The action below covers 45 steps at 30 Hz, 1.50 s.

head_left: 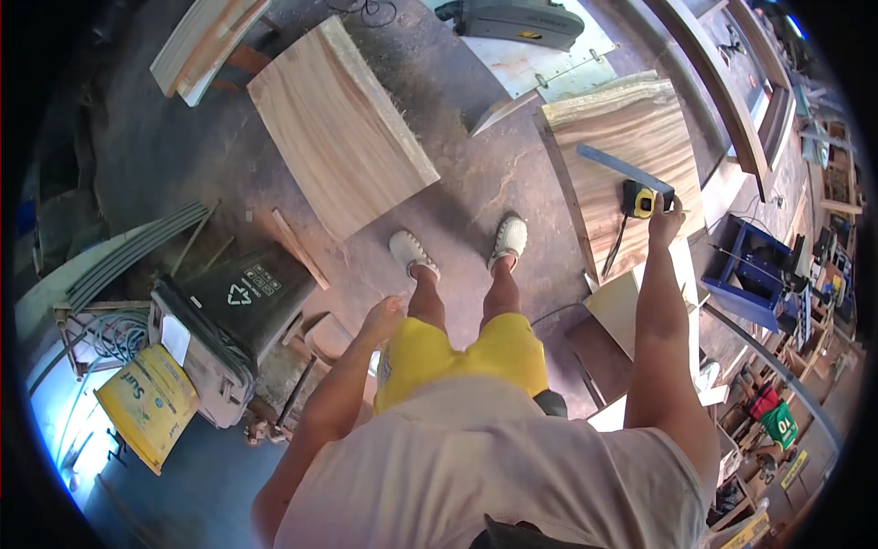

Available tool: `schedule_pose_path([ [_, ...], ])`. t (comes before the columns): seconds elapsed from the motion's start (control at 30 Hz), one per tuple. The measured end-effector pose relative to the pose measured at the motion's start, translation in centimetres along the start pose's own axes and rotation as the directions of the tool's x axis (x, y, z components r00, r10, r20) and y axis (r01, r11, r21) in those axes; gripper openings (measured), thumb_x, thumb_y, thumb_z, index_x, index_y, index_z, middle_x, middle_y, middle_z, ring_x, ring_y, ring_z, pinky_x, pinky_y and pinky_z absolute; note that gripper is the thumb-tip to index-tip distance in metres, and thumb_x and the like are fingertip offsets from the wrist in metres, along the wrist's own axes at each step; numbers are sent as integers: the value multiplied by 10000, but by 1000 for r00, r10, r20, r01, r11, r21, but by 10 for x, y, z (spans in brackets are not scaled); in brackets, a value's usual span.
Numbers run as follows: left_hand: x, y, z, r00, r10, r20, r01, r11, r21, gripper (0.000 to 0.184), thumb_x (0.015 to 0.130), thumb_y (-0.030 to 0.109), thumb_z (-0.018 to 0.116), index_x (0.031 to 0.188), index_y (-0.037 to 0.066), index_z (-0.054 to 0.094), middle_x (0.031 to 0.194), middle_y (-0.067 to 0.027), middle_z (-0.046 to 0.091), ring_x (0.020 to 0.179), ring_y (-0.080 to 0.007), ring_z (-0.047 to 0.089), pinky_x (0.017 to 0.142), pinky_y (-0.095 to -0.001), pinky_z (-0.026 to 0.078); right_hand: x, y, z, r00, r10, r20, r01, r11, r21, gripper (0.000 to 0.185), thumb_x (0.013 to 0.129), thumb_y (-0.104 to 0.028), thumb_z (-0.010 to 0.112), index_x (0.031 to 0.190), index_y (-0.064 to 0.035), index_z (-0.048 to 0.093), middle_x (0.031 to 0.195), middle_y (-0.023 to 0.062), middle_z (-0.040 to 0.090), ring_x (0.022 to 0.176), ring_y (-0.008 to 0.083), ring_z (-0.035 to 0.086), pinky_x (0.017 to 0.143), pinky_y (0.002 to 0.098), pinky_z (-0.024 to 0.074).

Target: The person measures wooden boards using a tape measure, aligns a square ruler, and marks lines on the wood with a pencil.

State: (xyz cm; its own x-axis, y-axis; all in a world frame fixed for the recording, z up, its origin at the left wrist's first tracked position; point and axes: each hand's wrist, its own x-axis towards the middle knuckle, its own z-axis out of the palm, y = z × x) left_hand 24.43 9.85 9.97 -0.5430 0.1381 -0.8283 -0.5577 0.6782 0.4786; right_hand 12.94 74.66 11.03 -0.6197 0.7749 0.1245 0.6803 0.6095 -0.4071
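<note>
My right hand [668, 225] is closed on the dark end of a try square [625, 168], at the right side of a thick wooden slab [631, 123]. The square's metal blade lies across the slab's grain. Beside my fingers, a yellow and black tape measure [644, 200] rests on the wood. Below it lies a thin dark strip [615, 245], whose kind I cannot make out. My left hand [381, 322] hangs by my yellow shorts with curled fingers, and nothing shows in it.
A second wooden slab [343, 123] stands ahead, left of centre. A dark wheeled bin [242, 297] and a yellow container [146, 403] are at left. A grey power tool [521, 23] sits on a white panel at the top. A blue metal frame [745, 270] stands at right.
</note>
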Motion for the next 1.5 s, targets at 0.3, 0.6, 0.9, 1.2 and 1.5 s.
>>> schedule_pose_path([
  [0.3, 13, 79, 82, 993, 47, 105, -32, 989, -142, 442, 895, 205, 571, 1272, -10, 487, 1172, -162, 599, 1073, -206, 577, 909, -302, 448, 80, 23, 49, 990, 11, 140, -37, 982, 184, 403, 801, -311, 683, 1074, -17, 639, 960, 201, 675, 924, 350, 646, 801, 408, 497],
  [0.6, 46, 116, 158, 975, 161, 154, -159, 987, -23, 437, 879, 280, 582, 1245, 46, 540, 1119, -151, 624, 1045, -243, 599, 910, -330, 448, 30, 12, -1, 901, -415, 125, 370, 886, 278, 490, 714, -324, 752, 1113, -96, 581, 1042, 154, 591, 977, 349, 555, 849, 445, 453],
  [0.9, 30, 185, 159, 969, 162, 185, -154, 986, -59, 446, 883, 292, 577, 1249, 40, 531, 1134, -160, 617, 1065, -229, 589, 910, -332, 454, 6, -1, 2, 739, -580, 342, 495, 812, 309, 800, 573, -205, 829, 1280, -120, 465, 1223, 185, 500, 1159, 378, 444, 968, 440, 394],
  [1.2, 12, 176, 125, 899, 300, 320, 285, 155, -946, 629, 949, 548, 377, 1330, 53, 450, 1253, -103, 559, 1126, -222, 556, 963, -376, 441, -215, -107, -41, 185, -478, 859, -756, 489, 435, 778, 755, -222, 738, 1381, -6, 329, 1288, 112, 449, 1154, 217, 483, 949, 334, 429],
  [1.5, -63, -9, -15, 919, 285, 273, 310, -93, -946, 508, 963, 450, 393, 1289, 75, 495, 1191, -96, 577, 1064, -207, 588, 892, -329, 493, -394, -283, -15, -416, -724, 551, -166, 656, 737, 783, 705, -171, 767, 1361, -42, 359, 1254, 172, 485, 1195, 240, 477, 985, 379, 411],
])
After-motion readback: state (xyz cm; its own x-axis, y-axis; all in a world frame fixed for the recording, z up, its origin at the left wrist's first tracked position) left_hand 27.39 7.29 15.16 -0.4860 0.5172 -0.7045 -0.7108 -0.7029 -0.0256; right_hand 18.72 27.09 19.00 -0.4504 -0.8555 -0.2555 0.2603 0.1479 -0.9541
